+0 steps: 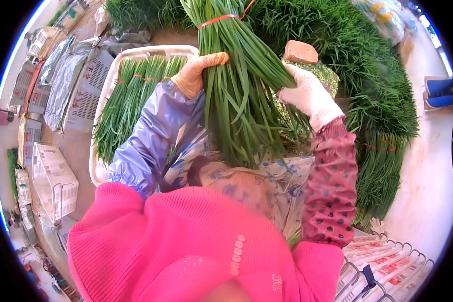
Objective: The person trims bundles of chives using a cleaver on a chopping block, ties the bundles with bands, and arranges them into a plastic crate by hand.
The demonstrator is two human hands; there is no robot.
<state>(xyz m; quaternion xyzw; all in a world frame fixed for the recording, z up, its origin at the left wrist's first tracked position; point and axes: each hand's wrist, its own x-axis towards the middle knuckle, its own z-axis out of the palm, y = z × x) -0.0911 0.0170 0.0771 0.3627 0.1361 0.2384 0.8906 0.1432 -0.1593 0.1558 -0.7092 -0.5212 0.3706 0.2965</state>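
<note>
A large bundle of long green leaves, tied with a red band near the top of the view, hangs in front of my body. My left hand, in an orange glove, grips its left side with the thumb across the leaves. On the right side, my right hand, in a white glove, is closed around part of the leaves. Their loose ends spread downward over a patterned apron. Just beyond my right hand lies a reddish brick.
Left of me, a white crate holds tied green bundles. More loose greens are heaped behind and to the right. White crates stand at far left, and bagged items with metal hooks at lower right.
</note>
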